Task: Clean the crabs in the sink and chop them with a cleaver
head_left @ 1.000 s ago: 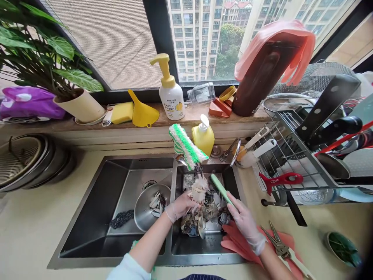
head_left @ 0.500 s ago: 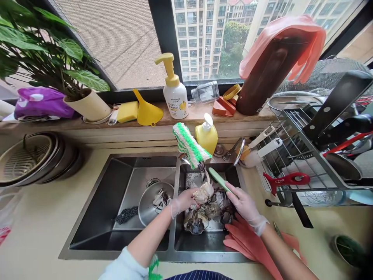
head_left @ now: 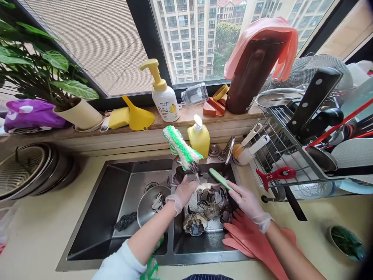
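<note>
Both hands wear thin clear gloves over the right sink basin [head_left: 204, 243]. My left hand [head_left: 184, 193] is closed on a pale crab piece [head_left: 204, 187], held up under the faucet [head_left: 190, 168]. My right hand [head_left: 247, 201] grips a light green brush [head_left: 220, 179], its head pointing toward the crab piece. Several dark crabs and shell pieces [head_left: 204, 212] lie in the basin below. A steel bowl [head_left: 152, 204] with crab bits sits in the left basin.
Pink rubber gloves [head_left: 247, 239] hang over the sink's right edge. A green-white cloth [head_left: 180, 147] drapes the faucet, beside a yellow soap bottle [head_left: 199, 137]. A dish rack [head_left: 294, 155] with knives stands right; stacked bowls [head_left: 32, 169] left; a dark scrubber [head_left: 124, 221] lies in the left basin.
My left hand has lifted the crab piece up and back toward the faucet. The right hand with the brush has stayed close beside it. The view has shifted slightly.
</note>
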### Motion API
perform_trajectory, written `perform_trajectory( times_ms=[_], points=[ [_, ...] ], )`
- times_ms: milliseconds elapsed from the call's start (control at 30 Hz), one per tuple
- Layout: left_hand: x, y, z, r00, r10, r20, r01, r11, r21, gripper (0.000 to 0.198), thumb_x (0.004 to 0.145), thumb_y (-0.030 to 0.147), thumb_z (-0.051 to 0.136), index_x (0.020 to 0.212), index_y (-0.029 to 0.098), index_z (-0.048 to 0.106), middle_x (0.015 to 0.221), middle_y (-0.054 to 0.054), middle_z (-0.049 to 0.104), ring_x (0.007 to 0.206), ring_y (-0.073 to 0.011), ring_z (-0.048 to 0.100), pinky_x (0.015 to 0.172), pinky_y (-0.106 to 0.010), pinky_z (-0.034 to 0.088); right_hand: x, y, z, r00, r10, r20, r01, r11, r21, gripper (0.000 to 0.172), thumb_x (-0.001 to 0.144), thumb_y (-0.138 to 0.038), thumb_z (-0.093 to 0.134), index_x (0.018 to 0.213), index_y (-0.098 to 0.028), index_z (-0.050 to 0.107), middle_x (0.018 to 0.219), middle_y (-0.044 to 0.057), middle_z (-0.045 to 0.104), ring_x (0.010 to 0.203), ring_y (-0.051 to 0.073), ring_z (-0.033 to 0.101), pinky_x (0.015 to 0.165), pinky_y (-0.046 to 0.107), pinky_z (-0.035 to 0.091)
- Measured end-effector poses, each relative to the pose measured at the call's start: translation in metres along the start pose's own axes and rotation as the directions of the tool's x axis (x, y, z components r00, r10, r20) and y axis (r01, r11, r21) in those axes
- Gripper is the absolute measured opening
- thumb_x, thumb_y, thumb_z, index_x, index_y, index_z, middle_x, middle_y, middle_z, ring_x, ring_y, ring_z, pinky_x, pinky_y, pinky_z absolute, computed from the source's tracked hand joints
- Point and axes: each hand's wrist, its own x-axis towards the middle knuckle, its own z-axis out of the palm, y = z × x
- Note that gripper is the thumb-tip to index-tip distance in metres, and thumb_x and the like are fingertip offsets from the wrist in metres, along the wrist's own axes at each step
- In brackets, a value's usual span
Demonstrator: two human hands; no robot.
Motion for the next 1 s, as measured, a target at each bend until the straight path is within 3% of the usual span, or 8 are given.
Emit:
perform_trajectory(
  times_ms=[133, 333, 433, 600, 700, 833, 933, 1000],
  points=[
    [0.002, 0.003, -0.006, 0.999, 0.042, 0.028, -0.048, 0.952, 0.302, 0.054, 0.080, -0.006, 0.033, 0.114, 0.021, 0.066, 0.100, -0.007, 0.073, 0.093, -0.0202, 0.066, 0.120, -0.043, 0.008, -0.002, -0.007, -0.001, 0.995, -0.006, 0.102, 0.010, 0.999, -0.037, 0.045, 0.089, -0.043, 0.048, 0.127, -0.026, 0.066, 0.104, 0.009, 0.073, 0.094, 0.025, 0.067, 0.084, 0.038, 0.050],
    [0.002, -0.007, -0.006, 0.999, 0.046, -0.017, -0.040, 0.972, 0.233, 0.047, 0.086, 0.001, 0.038, 0.117, 0.025, 0.064, 0.094, -0.004, 0.072, 0.096, -0.0196, 0.065, 0.120, -0.041, 0.009, -0.008, -0.013, 0.006, 0.998, -0.015, 0.069, 0.011, 0.999, 0.048, 0.047, 0.091, -0.047, 0.046, 0.131, -0.028, 0.062, 0.099, 0.007, 0.072, 0.088, 0.022, 0.066, 0.081, 0.034, 0.050],
    [0.004, -0.009, -0.003, 1.000, 0.031, 0.004, -0.030, 0.944, 0.329, 0.050, 0.083, -0.002, 0.035, 0.113, 0.024, 0.065, 0.090, -0.003, 0.072, 0.090, -0.0187, 0.065, 0.120, -0.041, 0.013, -0.006, -0.008, 0.006, 0.996, 0.026, 0.080, -0.025, 1.000, -0.008, 0.046, 0.089, -0.046, 0.048, 0.127, -0.027, 0.066, 0.093, 0.007, 0.072, 0.085, 0.023, 0.066, 0.078, 0.036, 0.051],
    [0.008, -0.005, -0.003, 0.996, 0.067, 0.063, -0.087, 0.904, 0.419, 0.051, 0.082, -0.005, 0.035, 0.110, 0.022, 0.068, 0.098, -0.006, 0.072, 0.094, -0.0195, 0.065, 0.120, -0.041, 0.012, 0.002, 0.010, 0.007, 0.995, 0.046, 0.089, -0.051, 0.997, 0.052, 0.047, 0.090, -0.046, 0.048, 0.129, -0.026, 0.064, 0.112, 0.008, 0.073, 0.101, 0.026, 0.066, 0.089, 0.041, 0.050],
    [0.007, -0.003, -0.009, 0.997, 0.054, 0.055, -0.070, 0.935, 0.347, 0.051, 0.082, -0.004, 0.037, 0.112, 0.022, 0.069, 0.108, -0.008, 0.072, 0.104, -0.0212, 0.064, 0.119, -0.043, 0.012, 0.005, 0.018, 0.011, 0.985, 0.098, 0.141, -0.106, 0.993, 0.045, 0.045, 0.087, -0.044, 0.053, 0.123, -0.023, 0.068, 0.114, 0.010, 0.073, 0.103, 0.030, 0.067, 0.091, 0.045, 0.050],
    [0.000, -0.008, -0.017, 0.997, -0.071, -0.015, 0.072, 0.986, 0.149, 0.051, 0.077, -0.002, 0.046, 0.107, 0.028, 0.072, 0.113, -0.003, 0.073, 0.113, -0.0220, 0.061, 0.117, -0.044, 0.019, 0.007, 0.021, 0.013, 0.996, 0.069, 0.052, -0.078, 0.978, 0.194, 0.046, 0.089, -0.045, 0.052, 0.127, -0.024, 0.065, 0.126, 0.007, 0.068, 0.115, 0.028, 0.063, 0.100, 0.045, 0.047],
    [-0.007, -0.014, -0.016, 0.974, -0.224, -0.032, 0.215, 0.958, -0.188, 0.032, 0.072, 0.007, 0.058, 0.091, 0.024, 0.076, 0.093, -0.002, 0.076, 0.104, -0.0260, 0.063, 0.104, -0.041, 0.039, 0.009, 0.018, 0.012, 0.994, 0.090, 0.063, -0.098, 0.987, 0.125, 0.042, 0.087, -0.043, 0.055, 0.123, -0.026, 0.068, 0.119, 0.007, 0.071, 0.109, 0.030, 0.066, 0.095, 0.047, 0.050],
    [-0.013, -0.015, -0.013, 0.944, -0.330, 0.030, 0.306, 0.835, -0.458, 0.023, 0.067, 0.012, 0.067, 0.086, 0.020, 0.076, 0.080, -0.003, 0.074, 0.091, -0.0264, 0.065, 0.090, -0.038, 0.048, 0.010, 0.016, 0.012, 0.987, 0.158, 0.030, -0.160, 0.985, 0.071, 0.042, 0.085, -0.043, 0.056, 0.121, -0.026, 0.069, 0.114, 0.008, 0.073, 0.104, 0.032, 0.068, 0.091, 0.049, 0.051]
  ],
)
